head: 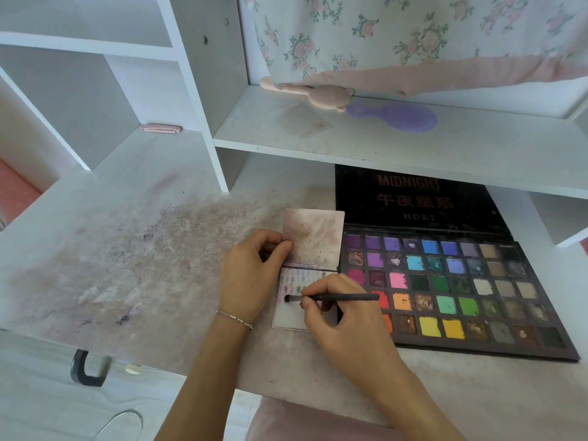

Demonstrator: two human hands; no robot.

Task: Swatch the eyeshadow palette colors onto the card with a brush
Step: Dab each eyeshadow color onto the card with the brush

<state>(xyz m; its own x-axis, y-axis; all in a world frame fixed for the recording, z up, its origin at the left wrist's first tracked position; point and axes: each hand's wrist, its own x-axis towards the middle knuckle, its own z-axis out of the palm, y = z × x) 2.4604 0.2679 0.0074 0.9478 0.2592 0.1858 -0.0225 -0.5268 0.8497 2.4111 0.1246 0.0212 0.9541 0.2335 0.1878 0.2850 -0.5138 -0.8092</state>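
A large open eyeshadow palette (451, 294) with several rows of coloured pans lies on the desk at the right, its black lid (416, 198) tilted back. Left of it lies a small white card (291, 315) with several faint swatches along its top, hinged to a stained upper flap (313, 238). My left hand (251, 275) pinches the flap's left edge. My right hand (346, 316) grips a thin black brush (337, 297). The brush tip touches the card's left part.
The white desk (143, 249) is smeared with pink and dark powder at the left. A shelf (381, 135) above the palette holds a pink bear-shaped object (318, 93) and a purple hairbrush (397, 116). Floral fabric (413, 33) hangs behind. A pink item (160, 128) lies at the back left.
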